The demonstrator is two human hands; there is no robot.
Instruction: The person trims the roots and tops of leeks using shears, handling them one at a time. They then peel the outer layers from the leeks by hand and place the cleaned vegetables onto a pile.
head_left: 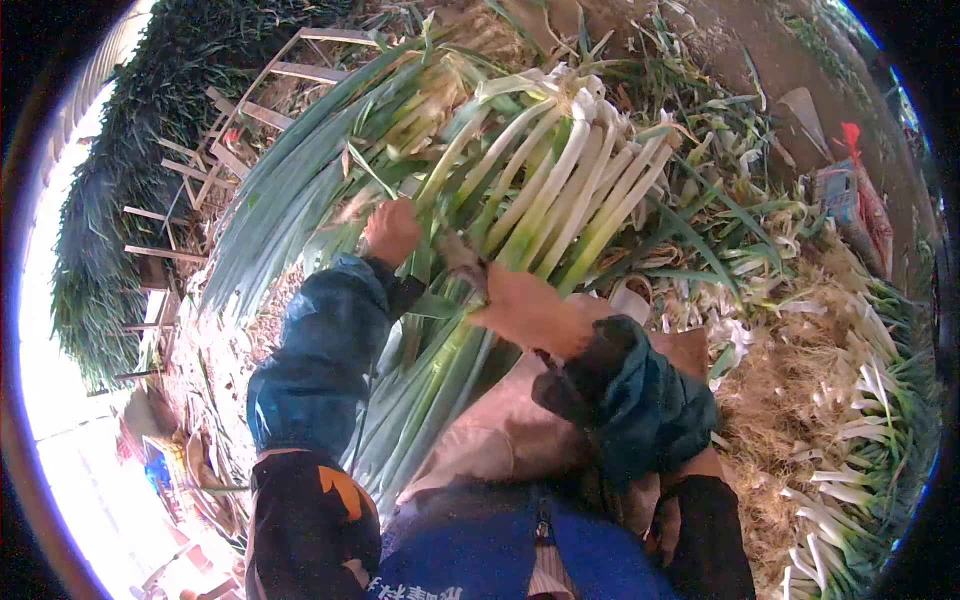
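Note:
A heap of long green onions (560,190) lies in front of me, white stems to the right and long green leaves to the left. My left hand (392,230) is closed in a fist among the leaves, with a green blade running to its knuckles. Close by, my right hand (530,310) is curled shut over the near stems. A brownish, blurred piece (462,262) shows at its fingers; I cannot tell what it is. More green leaves (430,380) hang down under my hands, toward my lap.
Trimmed leaves and peelings (720,220) cover the ground to the right. Rows of green onions with roots (850,430) lie at the lower right. A wooden frame (270,110) stands at the upper left, beside a large leafy pile (130,200). A red net bag (865,215) lies far right.

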